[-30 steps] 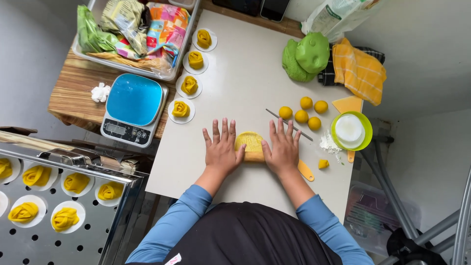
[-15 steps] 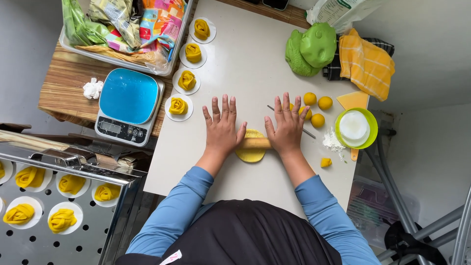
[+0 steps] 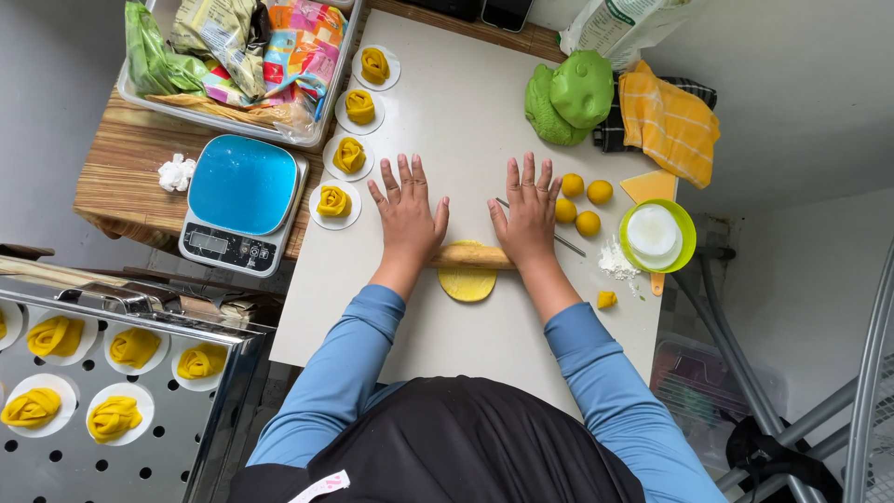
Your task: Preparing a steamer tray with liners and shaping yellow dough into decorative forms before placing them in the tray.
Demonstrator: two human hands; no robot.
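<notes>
Both hands are pressing flat, fingers spread and extended, on a wooden rolling pin (image 3: 470, 257) lying crosswise near the middle of the white board (image 3: 466, 112). The left hand (image 3: 407, 212) is bearing on the pin's left end, the right hand (image 3: 526, 210) on its right end; neither is gripping, the palms are simply riding on top.

Compared with a moment ago, the hands are standing further apart and have advanced toward the far edge of the board, and the pin is now showing plainly between them. The yellow dough disc (image 3: 467, 283) is now protruding from under the pin on the near side, where earlier it was mostly covered by the fingers. In my judgement the dough is being flattened by forward strokes and is thinning and widening.

Four yellow dough balls (image 3: 587, 224) are sitting just beside the right hand, toward the right edge. A green bowl (image 3: 656, 235) holding white flour is resting at the right edge. Four shaped yellow rolls on white papers (image 3: 335, 201) are lining the left edge, beside a blue-topped scale (image 3: 242, 200). A green dough lump (image 3: 570, 95) is lying at the far right corner.
</notes>
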